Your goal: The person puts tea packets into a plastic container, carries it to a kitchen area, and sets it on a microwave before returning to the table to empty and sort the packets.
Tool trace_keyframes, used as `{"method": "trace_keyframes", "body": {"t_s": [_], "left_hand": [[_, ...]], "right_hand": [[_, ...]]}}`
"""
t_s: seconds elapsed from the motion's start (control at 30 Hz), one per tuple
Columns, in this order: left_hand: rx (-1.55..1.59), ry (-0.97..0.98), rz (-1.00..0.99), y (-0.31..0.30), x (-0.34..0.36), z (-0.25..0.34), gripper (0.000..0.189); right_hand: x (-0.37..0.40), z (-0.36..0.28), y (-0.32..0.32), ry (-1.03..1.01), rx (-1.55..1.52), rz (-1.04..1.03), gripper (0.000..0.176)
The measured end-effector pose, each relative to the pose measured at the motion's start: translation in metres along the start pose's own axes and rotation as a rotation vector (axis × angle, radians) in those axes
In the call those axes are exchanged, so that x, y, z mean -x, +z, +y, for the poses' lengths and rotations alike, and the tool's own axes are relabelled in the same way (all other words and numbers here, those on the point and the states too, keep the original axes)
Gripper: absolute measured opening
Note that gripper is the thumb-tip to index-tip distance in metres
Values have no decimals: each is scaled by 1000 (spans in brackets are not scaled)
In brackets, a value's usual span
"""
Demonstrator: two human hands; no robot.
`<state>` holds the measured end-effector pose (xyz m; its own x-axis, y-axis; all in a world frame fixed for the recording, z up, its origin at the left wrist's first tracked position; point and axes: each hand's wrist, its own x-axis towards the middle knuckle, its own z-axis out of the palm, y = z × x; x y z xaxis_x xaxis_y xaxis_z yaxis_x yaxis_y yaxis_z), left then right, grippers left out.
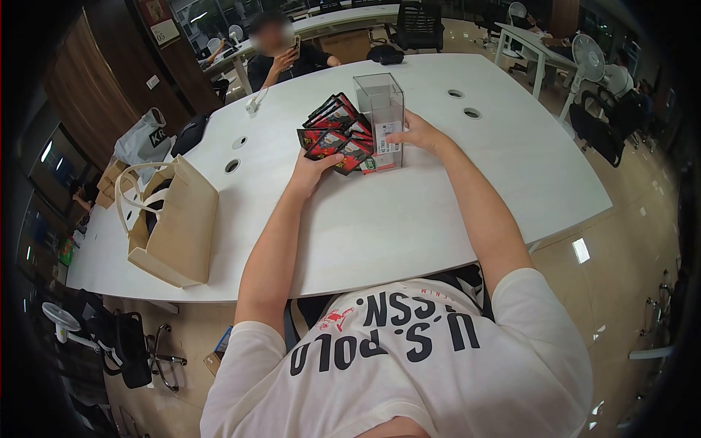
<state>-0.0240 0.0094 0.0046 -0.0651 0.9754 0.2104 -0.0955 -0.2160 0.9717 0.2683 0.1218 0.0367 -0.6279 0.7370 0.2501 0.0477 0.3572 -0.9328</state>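
My left hand (315, 169) grips a spread bunch of small red and black packets (337, 131), its thumb lying over the lowest ones. Close against them on the right stands a tall clear plastic box (379, 98), upright, with a white printed label (387, 137) on its side. My right hand (422, 136) is closed around the box's right side, the thumb across the front by the label. The upper part of the box looks see-through. Several packets overlap its left edge in this view.
A cream tote bag (186, 226) stands on the white table (380, 233) at the left. Behind it are a grey bag (142, 135) and a black pouch (191, 136). A white charger (253, 104) lies farther back. Across the table sits a person (281, 58) holding a phone.
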Motion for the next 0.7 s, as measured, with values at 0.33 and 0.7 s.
{"method": "trace_keyframes", "body": {"t_s": [0.33, 0.7], "left_hand": [[-13, -19, -9, -7, -1, 1, 73], [-134, -63, 9, -12, 1, 3, 84]], "right_hand": [[10, -12, -11, -5, -84, -30, 89], [21, -7, -38, 17, -95, 78, 85]]}}
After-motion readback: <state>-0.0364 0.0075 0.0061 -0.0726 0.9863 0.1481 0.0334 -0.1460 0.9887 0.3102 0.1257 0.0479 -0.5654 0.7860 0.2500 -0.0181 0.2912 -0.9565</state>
